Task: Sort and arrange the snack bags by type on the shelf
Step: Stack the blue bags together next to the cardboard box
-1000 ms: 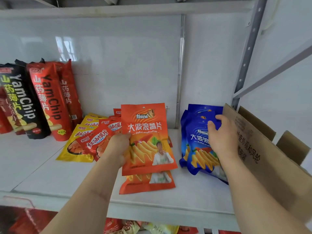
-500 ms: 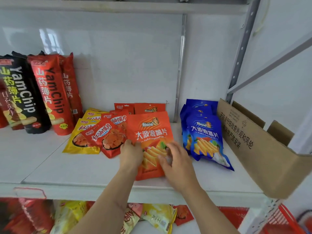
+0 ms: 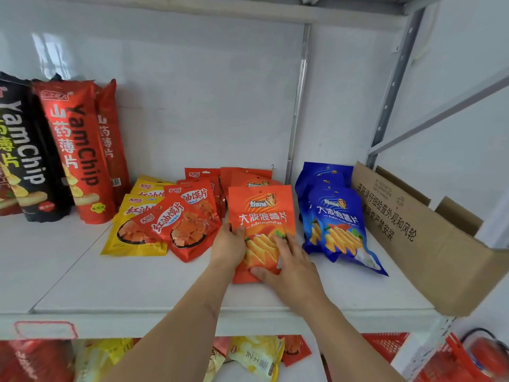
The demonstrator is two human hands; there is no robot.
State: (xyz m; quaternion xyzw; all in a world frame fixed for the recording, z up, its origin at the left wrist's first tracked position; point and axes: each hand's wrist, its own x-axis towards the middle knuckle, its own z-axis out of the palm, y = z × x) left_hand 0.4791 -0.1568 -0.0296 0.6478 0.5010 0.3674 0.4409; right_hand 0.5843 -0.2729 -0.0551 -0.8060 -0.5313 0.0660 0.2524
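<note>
An orange wavy-chip bag (image 3: 261, 213) lies on top of an orange stack in the middle of the white shelf (image 3: 137, 282). My left hand (image 3: 230, 245) grips its left edge, thumb on the front. My right hand (image 3: 286, 263) rests on its lower right part with fingers spread and the thumb at the bottom edge. A stack of blue wavy-chip bags (image 3: 334, 216) lies just right of it. Red snack bags (image 3: 181, 221) and yellow snack bags (image 3: 129, 232) overlap to the left. Tall red YamChip bags (image 3: 77, 150) and a black YamChip bag (image 3: 24, 153) stand at far left.
An open cardboard box (image 3: 418, 232) sits at the shelf's right end, overhanging the front edge. A metal upright (image 3: 394, 86) rises behind it. On the lower shelf lie more snack bags (image 3: 256, 357), and a red basket (image 3: 385, 346) shows at lower right.
My left hand lowered the orange bag from upright onto the orange stack. My right hand left the blue bags and came onto the orange bag. The view shifted down.
</note>
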